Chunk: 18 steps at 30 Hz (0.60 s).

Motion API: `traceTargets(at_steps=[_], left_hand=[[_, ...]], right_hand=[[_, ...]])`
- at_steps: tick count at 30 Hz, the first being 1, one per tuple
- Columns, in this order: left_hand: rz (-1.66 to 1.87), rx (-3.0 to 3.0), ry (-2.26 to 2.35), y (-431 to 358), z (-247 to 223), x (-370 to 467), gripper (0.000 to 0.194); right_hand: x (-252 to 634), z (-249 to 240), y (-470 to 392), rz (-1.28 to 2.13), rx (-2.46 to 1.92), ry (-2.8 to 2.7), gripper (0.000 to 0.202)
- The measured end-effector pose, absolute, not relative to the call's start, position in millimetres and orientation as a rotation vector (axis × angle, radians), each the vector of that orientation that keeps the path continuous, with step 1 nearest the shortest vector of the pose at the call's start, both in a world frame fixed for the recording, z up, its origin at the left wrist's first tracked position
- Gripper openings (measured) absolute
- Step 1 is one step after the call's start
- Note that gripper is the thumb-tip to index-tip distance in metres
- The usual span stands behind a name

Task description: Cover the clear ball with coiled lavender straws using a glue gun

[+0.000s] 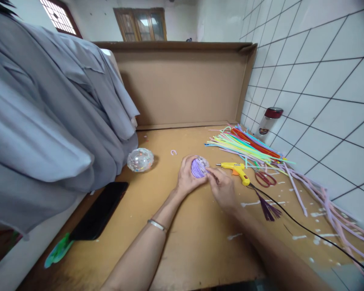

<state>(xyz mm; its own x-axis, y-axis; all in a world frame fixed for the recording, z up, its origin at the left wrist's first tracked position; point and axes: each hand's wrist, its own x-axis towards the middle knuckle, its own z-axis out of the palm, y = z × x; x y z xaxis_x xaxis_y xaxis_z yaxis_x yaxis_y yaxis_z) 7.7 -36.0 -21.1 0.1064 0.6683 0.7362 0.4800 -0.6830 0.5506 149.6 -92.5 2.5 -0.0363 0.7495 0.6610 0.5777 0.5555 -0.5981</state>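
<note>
In the middle of the table, my left hand (188, 176) is closed around a small round piece with purple stripes (197, 168), its patterned part towards the right. My right hand (222, 186) pinches at the right edge of that piece, thumb and fingers together; whatever lies between the fingertips is too small to make out. Just right of my hands rests a yellow glue gun (237, 169), its nozzle pointing left and its black cord running to the lower right. Scissors with red handles (265, 178) lie beyond it.
Many coloured pipe cleaners (248, 143) are heaped at the back right by a jar with a red lid (269, 121). A faceted clear bowl (140, 160) and a black phone (100, 211) are on the left. Cardboard (185, 85) stands behind; grey cloth (57, 109) hangs left.
</note>
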Motion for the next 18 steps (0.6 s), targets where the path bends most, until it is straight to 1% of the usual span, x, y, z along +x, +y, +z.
traceTargets(at_steps=[5, 10, 18], left_hand=[[1.619, 2.152, 1.164, -38.7, -20.7, 7.7, 0.063], [1.605, 2.148, 1.146, -39.6, -21.1, 6.3, 0.065], [1.594, 2.184, 1.068, -42.6, -20.8, 5.1, 0.064]], right_hand=[[155.2, -2.1, -87.8, 0.085, -1.073, -1.849, 0.029], [153.5, -4.2, -88.9, 0.048, -1.052, -1.875, 0.03], [156.0, -2.9, -87.6, -0.059, -0.978, -1.94, 0.023]])
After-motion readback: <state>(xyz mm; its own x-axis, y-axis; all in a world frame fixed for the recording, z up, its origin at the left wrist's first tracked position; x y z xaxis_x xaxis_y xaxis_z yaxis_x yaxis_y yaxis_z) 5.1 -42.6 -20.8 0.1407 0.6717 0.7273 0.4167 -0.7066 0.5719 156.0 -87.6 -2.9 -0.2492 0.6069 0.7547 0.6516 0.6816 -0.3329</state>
